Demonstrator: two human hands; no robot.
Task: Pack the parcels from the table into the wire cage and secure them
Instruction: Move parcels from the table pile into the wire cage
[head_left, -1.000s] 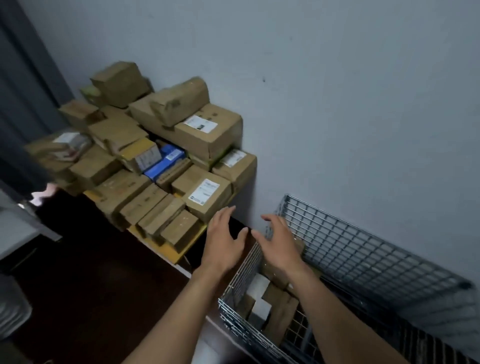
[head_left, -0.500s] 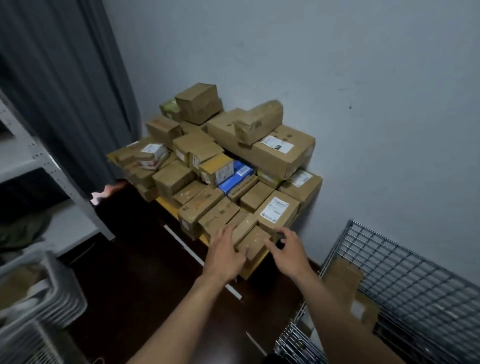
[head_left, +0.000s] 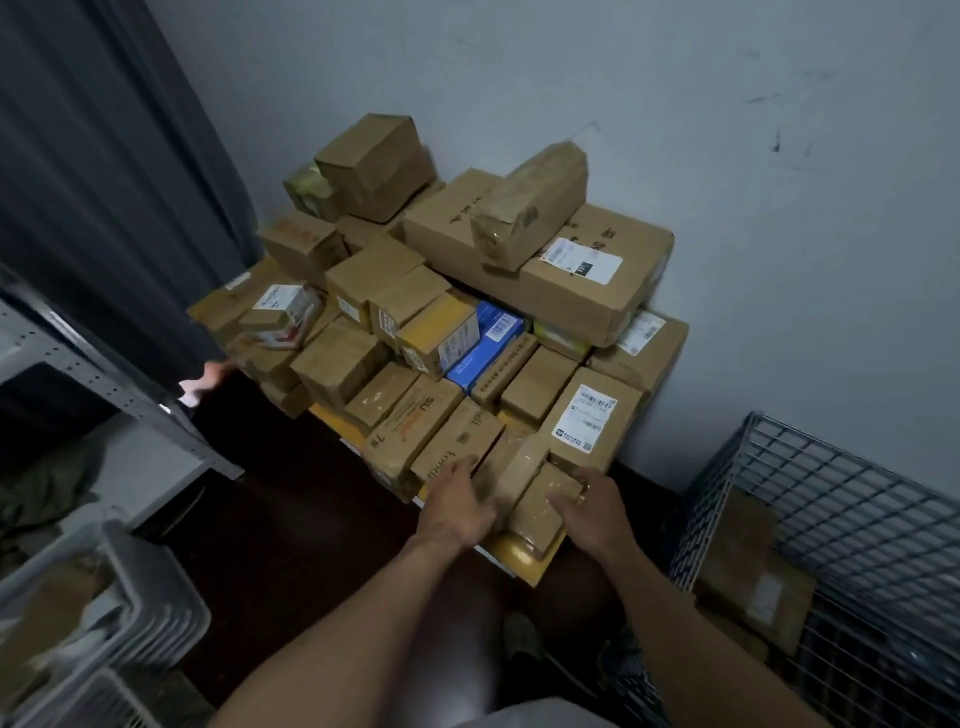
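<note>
A pile of brown cardboard parcels (head_left: 545, 270) covers a low yellow-topped table (head_left: 524, 561) against the wall, with one blue box (head_left: 488, 340) among them. Two small parcels lie side by side at the table's near corner (head_left: 540, 499). My left hand (head_left: 457, 504) rests on the left one and its neighbour, fingers spread. My right hand (head_left: 587, 501) lies on the right one, fingers curled over its top. Neither parcel is lifted. The wire cage (head_left: 831, 499) stands at the right on the floor with a few parcels (head_left: 748, 571) inside.
A grey metal shelf (head_left: 104, 384) and a dark curtain (head_left: 104, 156) stand at the left. White plastic baskets (head_left: 104, 613) sit at the lower left. Dark floor (head_left: 291, 519) lies between me and the table.
The view swung left from the cage to the table. Both hands moved from above the cage to the small parcels at the table's near corner and now touch them.
</note>
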